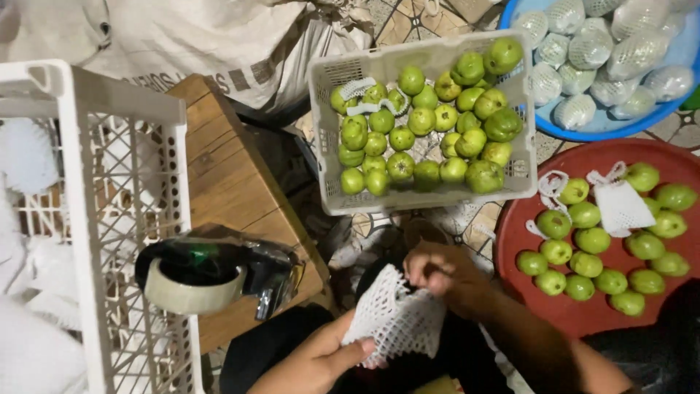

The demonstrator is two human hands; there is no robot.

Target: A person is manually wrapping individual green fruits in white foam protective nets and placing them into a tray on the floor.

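Head view: we hold a white foam net (pixel 394 317), left hand (pixel 321 361) gripping below, right hand (pixel 441 273) pinching its top; overstretching risks tearing the mesh.

My left hand (pixel 321 357) and right hand (pixel 441 273) both grip a white foam net sleeve (pixel 394 317) near me. Far ahead sits a white crate (pixel 324 80) of green fruit (pixel 423 120); at right, a red tray (pixel 510 241). A tape dispenser (pixel 211 273) rests on the wooden table (pixel 226 175), left.

White mesh sleeve (pixel 397 321), green guavas (pixel 423 120)
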